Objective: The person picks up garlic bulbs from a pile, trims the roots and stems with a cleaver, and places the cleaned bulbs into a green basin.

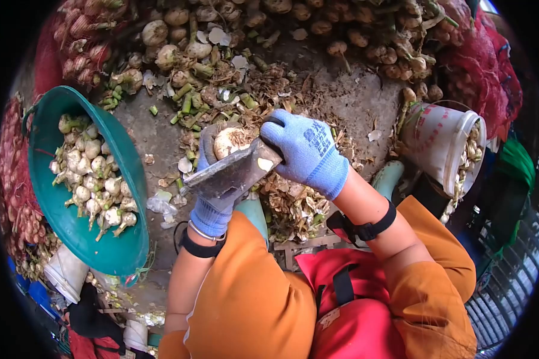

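Note:
In the head view my left hand, in a blue and grey glove, is closed around a whitish garlic bulb with its brown root end showing. A broad, dull grey knife blade lies across the near side of the bulb, hiding part of my left palm. My right hand, gloved the same way, grips the knife at its right end; the handle is covered by my fingers. A pale scrap sticks to the blade near my right fingers.
On the left stands a green basin with many trimmed bulbs. Untrimmed garlic is heaped at the back. Cut stems and peelings litter the ground. At right a white bucket leans beside a red mesh sack.

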Available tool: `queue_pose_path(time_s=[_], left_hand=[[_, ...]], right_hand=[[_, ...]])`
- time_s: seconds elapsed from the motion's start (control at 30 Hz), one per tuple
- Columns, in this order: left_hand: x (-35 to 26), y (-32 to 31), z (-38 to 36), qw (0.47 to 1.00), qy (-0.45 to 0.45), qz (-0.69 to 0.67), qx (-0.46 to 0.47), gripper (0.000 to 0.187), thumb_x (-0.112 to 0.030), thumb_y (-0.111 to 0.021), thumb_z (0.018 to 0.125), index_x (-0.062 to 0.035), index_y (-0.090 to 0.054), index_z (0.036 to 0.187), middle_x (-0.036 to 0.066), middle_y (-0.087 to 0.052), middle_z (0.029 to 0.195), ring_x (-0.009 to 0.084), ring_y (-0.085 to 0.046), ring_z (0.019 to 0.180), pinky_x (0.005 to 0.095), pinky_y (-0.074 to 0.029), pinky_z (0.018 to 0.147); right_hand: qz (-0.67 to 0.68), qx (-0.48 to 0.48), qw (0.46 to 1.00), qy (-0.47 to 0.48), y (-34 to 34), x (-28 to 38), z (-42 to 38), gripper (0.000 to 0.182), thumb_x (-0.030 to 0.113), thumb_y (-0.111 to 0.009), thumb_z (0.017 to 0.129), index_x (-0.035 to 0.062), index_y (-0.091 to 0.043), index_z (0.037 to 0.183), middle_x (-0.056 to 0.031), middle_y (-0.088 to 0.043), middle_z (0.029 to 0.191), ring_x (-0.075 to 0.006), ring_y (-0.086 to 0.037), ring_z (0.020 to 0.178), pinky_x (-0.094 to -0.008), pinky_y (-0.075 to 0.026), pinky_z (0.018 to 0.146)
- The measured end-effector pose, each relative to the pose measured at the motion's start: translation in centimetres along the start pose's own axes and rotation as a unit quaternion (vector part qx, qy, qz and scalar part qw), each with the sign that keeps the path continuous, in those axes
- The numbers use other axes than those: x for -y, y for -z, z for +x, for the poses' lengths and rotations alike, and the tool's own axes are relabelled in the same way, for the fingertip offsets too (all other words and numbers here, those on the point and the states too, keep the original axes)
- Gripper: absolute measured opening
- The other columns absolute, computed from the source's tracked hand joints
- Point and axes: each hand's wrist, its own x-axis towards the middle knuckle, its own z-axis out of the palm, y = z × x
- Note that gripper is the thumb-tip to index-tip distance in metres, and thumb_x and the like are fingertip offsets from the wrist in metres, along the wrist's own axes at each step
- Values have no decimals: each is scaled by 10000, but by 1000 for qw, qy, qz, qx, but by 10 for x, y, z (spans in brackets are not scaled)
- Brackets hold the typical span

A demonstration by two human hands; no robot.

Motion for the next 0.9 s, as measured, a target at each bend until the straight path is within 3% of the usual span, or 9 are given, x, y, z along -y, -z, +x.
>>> queue_pose_path(time_s=[0.1,0.17,0.23,0.37,0.43,0.5,0.63,0.77,0.9], left_hand=[[-25,4,-8,996,52,-58,48,724,-187,-820,731,-36,-418,1314,137,-568,1191,264,-593,1073,385,-485,952],[-59,-3,-12,981,-90,-103,134,719,-182,-806,734,-62,-429,1334,144,-576,1197,305,-591,1088,388,-463,974],[-49,9,6,980,-129,13,153,799,-116,-848,691,-22,-399,1345,171,-472,1360,246,-498,1240,395,-429,1042],[-4,-4,20,963,-156,219,4,925,-456,-821,718,-13,-381,1400,193,-438,1390,346,-471,1241,431,-377,1073],[-1,-7,16,996,39,-79,6,765,-324,-784,786,-3,-405,1367,148,-494,1314,262,-531,1154,360,-436,1015],[-3,9,4,933,189,-307,11,524,-163,-716,815,-9,-478,1255,94,-572,1135,180,-576,1049,311,-509,897],[-36,44,20,965,33,-243,-92,471,-340,-663,879,-46,-513,1215,80,-584,1098,144,-600,849,301,-542,716],[-50,114,19,626,-47,-772,95,396,-335,-571,957,-108,-548,1280,-23,-573,978,79,-406,640,232,-331,538],[-39,59,38,808,102,-579,-25,559,-521,-495,967,-101,-517,1335,57,-579,1195,162,-577,996,244,-476,750]], right_hand=[[-15,-32,999,-38,-14,-14,9,306,227,-689,711,130,-649,999,-112,-640,923,-325,-669,809,-429,-545,703],[127,37,945,-298,-33,-68,26,262,226,-668,727,113,-687,963,-125,-689,849,-327,-679,787,-410,-548,718],[350,-1,878,-325,-41,-91,23,279,282,-671,804,39,-689,941,-81,-684,749,-181,-658,695,-341,-514,660],[571,7,781,-252,-41,-44,22,260,277,-684,850,27,-657,917,6,-620,793,-90,-558,701,-259,-466,656],[496,30,843,-208,-10,-22,23,277,283,-688,840,31,-657,950,11,-606,801,-77,-535,728,-266,-464,663],[152,-57,987,-8,-1,-12,24,267,227,-658,777,58,-653,984,-129,-659,843,-309,-639,765,-375,-511,726],[-102,75,976,-175,2,-83,32,239,304,-620,762,132,-718,897,-158,-669,889,-344,-660,881,-436,-529,793],[-275,-110,953,-71,29,-136,24,283,364,-641,756,162,-738,928,-115,-668,949,-354,-595,1030,-427,-440,938],[-126,15,953,-275,12,-156,50,363,381,-630,766,174,-723,1049,-140,-674,1106,-326,-626,1039,-423,-494,894]])
